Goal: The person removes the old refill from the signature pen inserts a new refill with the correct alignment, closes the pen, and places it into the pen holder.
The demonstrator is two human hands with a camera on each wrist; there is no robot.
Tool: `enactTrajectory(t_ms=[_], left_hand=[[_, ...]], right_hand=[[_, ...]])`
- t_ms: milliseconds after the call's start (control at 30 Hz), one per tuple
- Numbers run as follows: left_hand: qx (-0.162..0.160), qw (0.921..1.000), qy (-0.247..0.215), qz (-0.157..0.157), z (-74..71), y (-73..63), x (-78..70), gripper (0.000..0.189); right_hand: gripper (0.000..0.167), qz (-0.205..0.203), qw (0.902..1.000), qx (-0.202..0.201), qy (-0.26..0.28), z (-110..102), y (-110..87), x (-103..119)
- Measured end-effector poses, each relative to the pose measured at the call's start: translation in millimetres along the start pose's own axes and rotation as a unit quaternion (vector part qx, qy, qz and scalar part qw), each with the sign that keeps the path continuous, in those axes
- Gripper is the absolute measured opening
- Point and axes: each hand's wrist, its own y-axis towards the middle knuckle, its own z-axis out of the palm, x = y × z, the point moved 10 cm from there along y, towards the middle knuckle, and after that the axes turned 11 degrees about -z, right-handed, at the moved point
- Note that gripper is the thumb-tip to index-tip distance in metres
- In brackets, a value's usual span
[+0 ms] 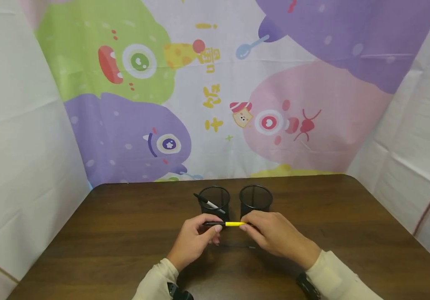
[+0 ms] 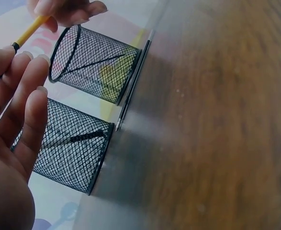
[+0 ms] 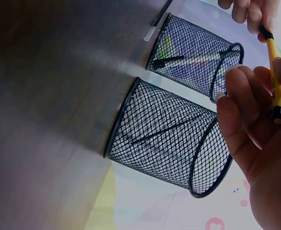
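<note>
A yellow and black pen [image 1: 234, 224] is held level between both hands, in front of the two mesh cups. My left hand [image 1: 193, 238] pinches its black end between thumb and fingers. My right hand [image 1: 279, 234] pinches the yellow part, and a black butt end [image 3: 278, 115] shows past the thumb in the right wrist view. Behind the left hand stands the left black mesh cup [image 1: 215, 189], with a black and white marker [image 1: 211, 204] leaning inside. The right black mesh cup [image 1: 256, 196] stands behind the right hand.
A slim pen refill [image 2: 134, 86] with a dark shaft lies on the brown wooden table [image 1: 125, 216], near the cup bases on the person's side. A cartoon-print cloth [image 1: 215, 154] hangs behind the table, and white cloth sides [image 1: 20, 125] flank it.
</note>
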Motion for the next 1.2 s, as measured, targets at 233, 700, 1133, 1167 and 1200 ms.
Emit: enactTrajectory(t_ms=[233, 700, 1133, 1167, 1200], left_hand=[[0.006, 0.9999, 0.006, 0.006, 1.6, -0.7, -2.2, 0.014], [0.007, 1.0, 0.007, -0.001, 3.1, -0.3, -2.3, 0.013], [0.009, 0.9998, 0.008, -0.014, 4.8, -0.4, 1.2, 0.012], [0.01, 0.9998, 0.009, -0.015, 5.0, -0.4, 1.2, 0.011], [0.01, 0.9998, 0.01, -0.014, 5.1, -0.4, 1.0, 0.011]], right_hand=[[0.006, 0.015, 0.9997, 0.016, 0.007, 3.0, -1.8, -2.3], [0.023, 0.049, 0.9984, 0.024, 0.017, 3.3, -3.9, -7.2], [0.024, 0.027, 0.9996, -0.004, 0.002, -0.3, -2.7, -4.5], [0.024, 0.027, 0.9996, -0.004, 0.001, -0.3, -2.7, -4.4], [0.024, 0.027, 0.9996, -0.004, 0.001, -0.1, -2.8, -4.5]])
